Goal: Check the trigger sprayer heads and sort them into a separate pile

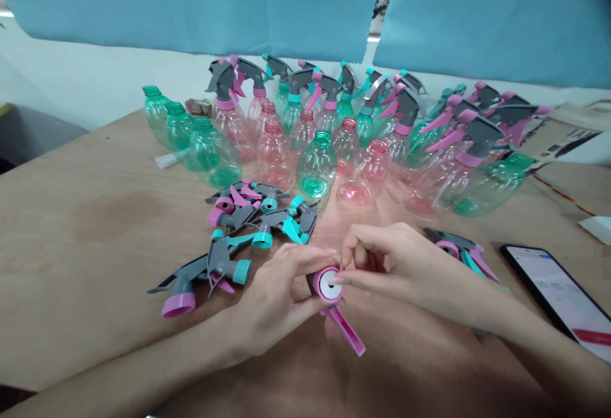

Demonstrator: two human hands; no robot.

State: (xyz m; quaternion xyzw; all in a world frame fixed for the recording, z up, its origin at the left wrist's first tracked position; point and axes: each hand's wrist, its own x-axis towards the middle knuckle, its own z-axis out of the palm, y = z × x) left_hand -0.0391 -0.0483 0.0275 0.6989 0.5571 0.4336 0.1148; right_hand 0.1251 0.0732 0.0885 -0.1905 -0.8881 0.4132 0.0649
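A grey and pink spray head is held in my left hand, its pink collar turned toward the camera and its pink trigger pointing down to the right. Inside the collar shows a white disc with a dark centre. My right hand is pinched at the collar's right edge, thumb and forefinger close together by the disc; whatever thin item is between them is too small to name. Left of my hands lies a pile of loose spray heads with pink or teal collars.
Green and pink clear bottles stand across the back of the wooden table, several with spray heads on. More spray heads and a phone lie at the right. A printed bag is at the back right.
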